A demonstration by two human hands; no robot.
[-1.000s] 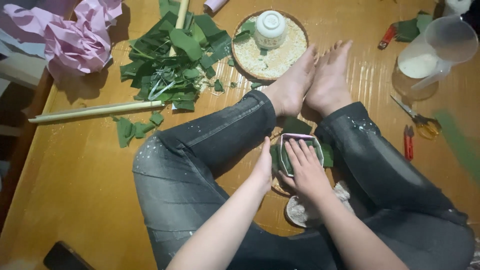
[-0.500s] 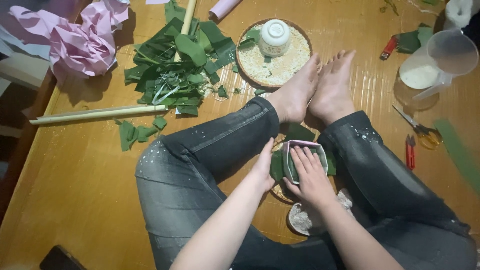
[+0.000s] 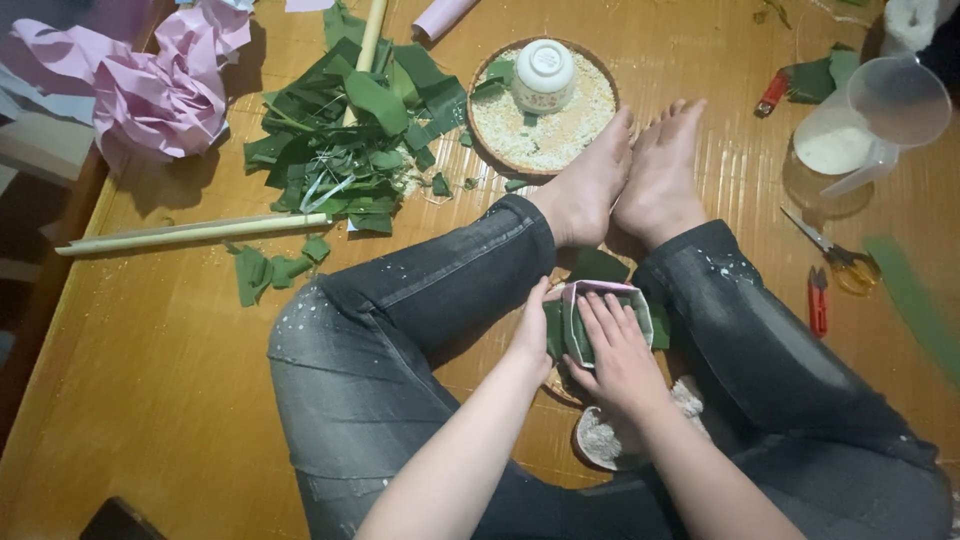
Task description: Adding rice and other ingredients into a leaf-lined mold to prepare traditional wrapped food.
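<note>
I sit on a bamboo mat with my legs bent and feet together. Between my knees stands a small square mould (image 3: 640, 305) lined with green leaf. My left hand (image 3: 532, 330) steadies its left side, thumb against the wall. My right hand (image 3: 615, 350) lies flat inside it, fingers pressing down on the leaf lining. Under my right wrist sits a bowl of pale filling (image 3: 605, 445), partly hidden by my arm.
Ahead are a round tray of rice (image 3: 590, 130) with an upturned white cup (image 3: 543, 72), a pile of cut green leaves (image 3: 350, 150), a bamboo stick (image 3: 190, 233), crumpled pink cloth (image 3: 150, 85). At right: a plastic jug (image 3: 875, 120), scissors (image 3: 840, 258), red cutter (image 3: 817, 300).
My hands stay on the mould; the right fingers have shifted slightly while pressing the leaf. The camera view has moved a little.
</note>
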